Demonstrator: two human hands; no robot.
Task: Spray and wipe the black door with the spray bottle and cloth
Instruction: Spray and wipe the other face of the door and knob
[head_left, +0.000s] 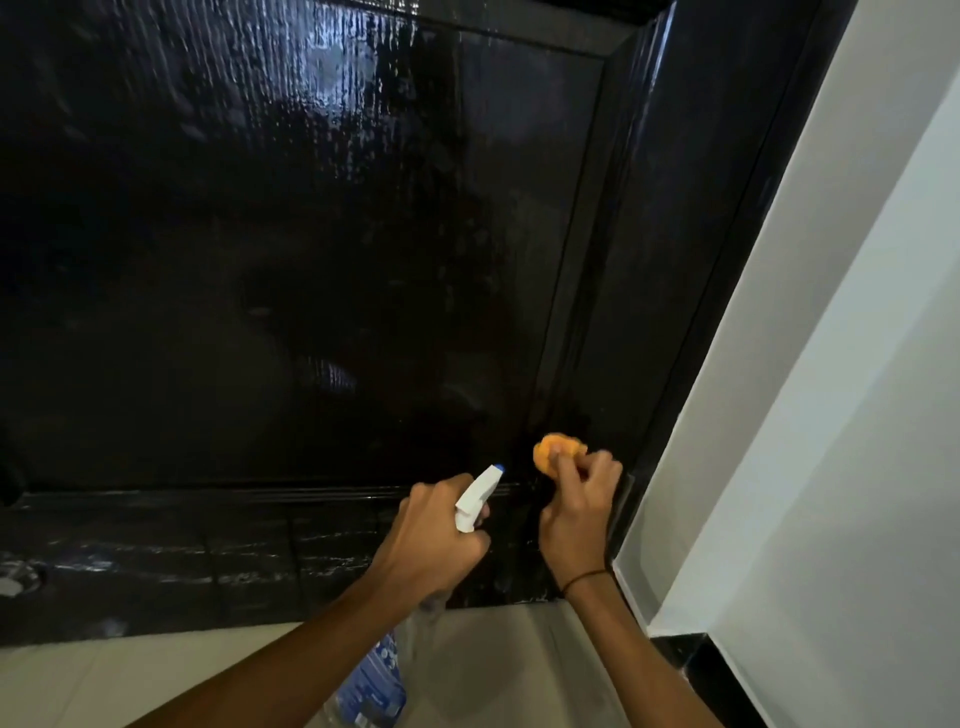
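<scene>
Head view, the only one we are getting. We are gripping the spray bottle (475, 499) with our left hand (436, 540), fingers curling round the neck under the white trigger head, blue-tipped nozzle pointing up and away from the grip toward the black door (260, 260). The clear body with its blue label is hanging down below the grip, behind our forearm (blurry, label unreadable). Just to the right of that grip, our right hand (576, 514) is pinching the orange cloth (553, 451), bunched into a wad above the fingertips. The wad is sitting against the door near its right edge, just above the horizontal rail; we cannot tell how hard it is pressing. A thin dark band (584, 579) is circling the right wrist. The door panel above both grips is looking glossy, with wet streaks high up. Right of the cloth hand, the black frame is meeting a white wall (831, 415). Below the hands, pale floor tiles (156, 670) are showing.
</scene>
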